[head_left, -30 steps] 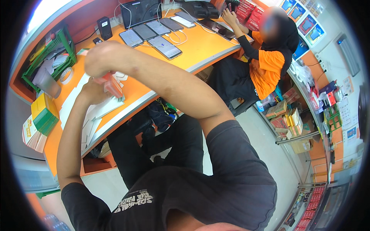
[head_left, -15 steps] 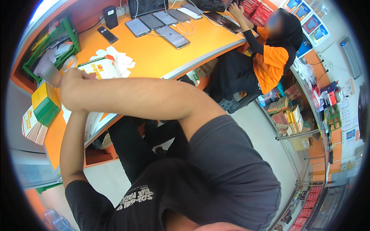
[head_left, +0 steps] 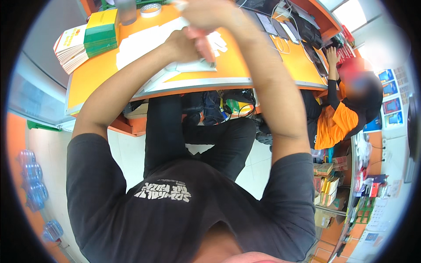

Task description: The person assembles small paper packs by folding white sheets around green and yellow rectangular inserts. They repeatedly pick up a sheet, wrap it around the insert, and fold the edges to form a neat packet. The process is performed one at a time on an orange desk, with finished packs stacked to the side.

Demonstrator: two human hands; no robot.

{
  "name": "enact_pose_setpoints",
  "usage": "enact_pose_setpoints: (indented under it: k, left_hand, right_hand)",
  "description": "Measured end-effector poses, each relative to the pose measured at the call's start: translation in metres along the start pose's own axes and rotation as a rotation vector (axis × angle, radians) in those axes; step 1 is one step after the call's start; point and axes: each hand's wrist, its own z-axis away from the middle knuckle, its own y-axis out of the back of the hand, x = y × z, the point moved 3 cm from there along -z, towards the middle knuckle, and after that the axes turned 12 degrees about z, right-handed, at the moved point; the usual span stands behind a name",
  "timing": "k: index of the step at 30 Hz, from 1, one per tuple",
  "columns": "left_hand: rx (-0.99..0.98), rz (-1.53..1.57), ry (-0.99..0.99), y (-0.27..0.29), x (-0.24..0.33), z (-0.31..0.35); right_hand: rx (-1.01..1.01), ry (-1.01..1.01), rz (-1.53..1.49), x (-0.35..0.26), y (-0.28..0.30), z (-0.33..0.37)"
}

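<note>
Above the orange desk, my left hand is closed, its fingers bent around a blurred pinkish-red object whose kind I cannot make out. The object's lower end is over white paper sheets, which spread across the desk beneath both hands. My right hand is just above and beyond the left one. Motion smears its fingers, and a small white piece shows beside them. A stack of folded yellow, green and white card pieces lies to the left of my left hand.
A tape roll and a translucent cup stand at the desk's far left. Several phones with cables lie to the right. A co-worker in an orange shirt sits at the right end. Bags are under the desk.
My view has swung left. My right arm, earlier stretched across to the left over the other arm, is now back on the right. The pinkish-red object now shows at my left hand.
</note>
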Motion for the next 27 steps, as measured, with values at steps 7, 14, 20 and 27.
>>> enact_pose_setpoints:
  k: [7,14,20,27]
  left_hand:
    - [-0.206,-0.397,0.298,0.003,0.025,-0.003]
    - [0.005,0.295,0.503,0.045,0.039,0.0]
    - [0.719,1.155,0.925,0.067,0.045,0.052]
    - [0.515,1.08,0.734,0.052,0.02,0.037]
  right_hand:
    - [0.222,-0.519,-1.131,0.075,-0.041,0.104]
    - [0.202,-0.537,-0.124,-0.054,-0.006,0.004]
    - [0.132,-0.505,-0.062,-0.105,0.018,-0.036]
    - [0.126,-0.397,-0.087,-0.075,0.027,-0.004]
